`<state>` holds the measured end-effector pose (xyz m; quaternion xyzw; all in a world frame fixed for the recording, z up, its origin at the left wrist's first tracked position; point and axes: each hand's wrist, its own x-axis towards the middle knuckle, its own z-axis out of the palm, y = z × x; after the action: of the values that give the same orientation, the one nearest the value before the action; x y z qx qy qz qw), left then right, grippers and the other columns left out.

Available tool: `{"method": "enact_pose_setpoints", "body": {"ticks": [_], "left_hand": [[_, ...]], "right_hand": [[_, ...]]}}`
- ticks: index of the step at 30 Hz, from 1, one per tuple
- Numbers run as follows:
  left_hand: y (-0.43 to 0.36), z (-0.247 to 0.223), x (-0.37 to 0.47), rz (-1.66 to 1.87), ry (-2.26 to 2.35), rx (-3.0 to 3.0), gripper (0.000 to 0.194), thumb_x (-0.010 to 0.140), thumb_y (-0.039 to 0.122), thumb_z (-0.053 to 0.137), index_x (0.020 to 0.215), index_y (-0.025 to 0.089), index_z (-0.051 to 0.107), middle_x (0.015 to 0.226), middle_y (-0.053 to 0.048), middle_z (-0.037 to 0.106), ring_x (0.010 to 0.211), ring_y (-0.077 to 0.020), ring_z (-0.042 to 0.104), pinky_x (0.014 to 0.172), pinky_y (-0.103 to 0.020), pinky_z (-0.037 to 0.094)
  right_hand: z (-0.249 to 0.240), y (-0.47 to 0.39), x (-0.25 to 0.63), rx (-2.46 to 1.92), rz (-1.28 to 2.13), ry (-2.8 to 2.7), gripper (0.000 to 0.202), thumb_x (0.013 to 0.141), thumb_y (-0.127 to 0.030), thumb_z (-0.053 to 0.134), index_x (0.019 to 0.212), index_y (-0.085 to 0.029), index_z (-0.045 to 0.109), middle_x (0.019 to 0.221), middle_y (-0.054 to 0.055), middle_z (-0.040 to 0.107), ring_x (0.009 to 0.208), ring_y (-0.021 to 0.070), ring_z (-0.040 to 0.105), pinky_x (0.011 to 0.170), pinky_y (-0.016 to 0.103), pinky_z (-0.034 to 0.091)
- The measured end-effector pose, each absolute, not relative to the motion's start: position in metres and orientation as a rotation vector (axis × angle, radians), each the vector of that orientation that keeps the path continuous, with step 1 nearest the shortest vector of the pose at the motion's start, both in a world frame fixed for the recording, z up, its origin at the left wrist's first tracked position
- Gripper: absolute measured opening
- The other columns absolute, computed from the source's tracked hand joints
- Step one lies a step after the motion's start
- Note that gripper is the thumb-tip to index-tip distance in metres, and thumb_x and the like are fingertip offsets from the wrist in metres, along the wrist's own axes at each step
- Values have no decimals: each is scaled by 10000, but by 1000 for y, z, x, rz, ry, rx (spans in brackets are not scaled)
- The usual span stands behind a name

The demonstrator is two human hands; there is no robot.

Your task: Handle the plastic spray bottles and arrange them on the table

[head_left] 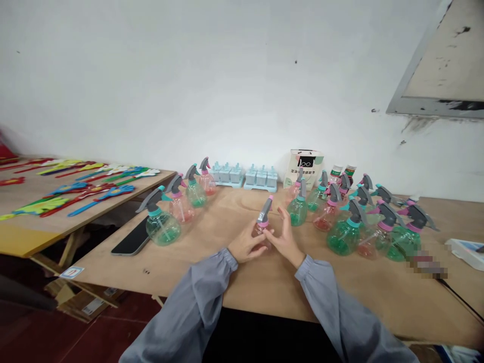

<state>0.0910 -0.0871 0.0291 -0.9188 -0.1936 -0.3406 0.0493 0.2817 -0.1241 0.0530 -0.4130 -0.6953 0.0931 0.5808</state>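
A small pink spray bottle [263, 222] with a grey trigger head stands on the plywood table [212, 267] in front of me. My left hand [245, 245] wraps around its left side. My right hand [284, 237] touches its right side with fingers spread. Both arms wear grey sleeves. A group of green and pink spray bottles [359, 227] stands to the right, and a row of three or so bottles [177, 206] runs along the left of the table.
A black phone [132, 238] lies at the table's left edge. Pale blue ice-lolly moulds [244, 176] and a small carton [304, 169] stand by the white wall. A second table [45, 201] at left carries several colourful flat plastic pieces. A white box [467, 249] sits far right.
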Motion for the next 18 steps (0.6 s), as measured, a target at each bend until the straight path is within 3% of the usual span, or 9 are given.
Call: {"method": "enact_pose_setpoints", "body": {"ticks": [4,7,9,11,13,15,18], "left_hand": [[-92,24,105,-1011,-467,-2769,499,903,374,608,1373,213,561,1530,-209,354,1416,-355,382,1088,-538,440],[-88,19,101,-944,-414,-2709,449,889,423,617,1312,275,596,1520,-183,385,1432,-376,359,1089,-595,405],[-84,18,89,-1069,-461,-2601,387,891,408,595,1259,288,600,1430,-158,486,1360,-343,456,1070,-593,423],[-80,22,69,-1430,-709,-2324,354,882,399,578,1211,270,573,1251,-134,584,1203,-301,573,1015,-572,476],[-77,31,42,-1819,-1120,-1828,402,873,400,572,1237,244,503,1131,-120,589,1117,-301,598,981,-596,487],[-76,44,13,-1938,-1329,-1561,518,910,347,504,1372,171,351,1230,-182,518,1251,-345,511,1059,-679,377],[-79,62,-24,-1986,-1754,-1004,574,893,360,538,1386,207,288,1344,-160,462,1363,-335,414,1137,-617,300]], "right_hand": [[79,-110,263,-981,425,-1594,885,755,-438,737,1496,-225,301,1467,169,448,1326,300,483,1128,499,393],[88,-101,265,-963,540,-1553,715,798,-373,659,1448,-252,387,1382,127,549,1278,261,528,1103,460,420],[90,-99,271,-956,577,-1515,633,804,-309,607,1413,-272,440,1308,93,608,1174,228,586,1045,417,470],[90,-98,277,-973,601,-1489,626,784,-276,597,1396,-288,470,1283,73,627,1028,202,623,939,375,527],[88,-98,282,-981,621,-1507,627,766,-279,616,1382,-286,500,1278,68,631,925,184,627,855,348,548],[86,-98,286,-967,635,-1543,590,756,-296,642,1339,-271,553,1246,62,649,920,181,630,848,338,543],[82,-94,293,-955,676,-1562,511,741,-315,676,1246,-252,630,1110,50,700,948,199,646,853,337,535]]}}
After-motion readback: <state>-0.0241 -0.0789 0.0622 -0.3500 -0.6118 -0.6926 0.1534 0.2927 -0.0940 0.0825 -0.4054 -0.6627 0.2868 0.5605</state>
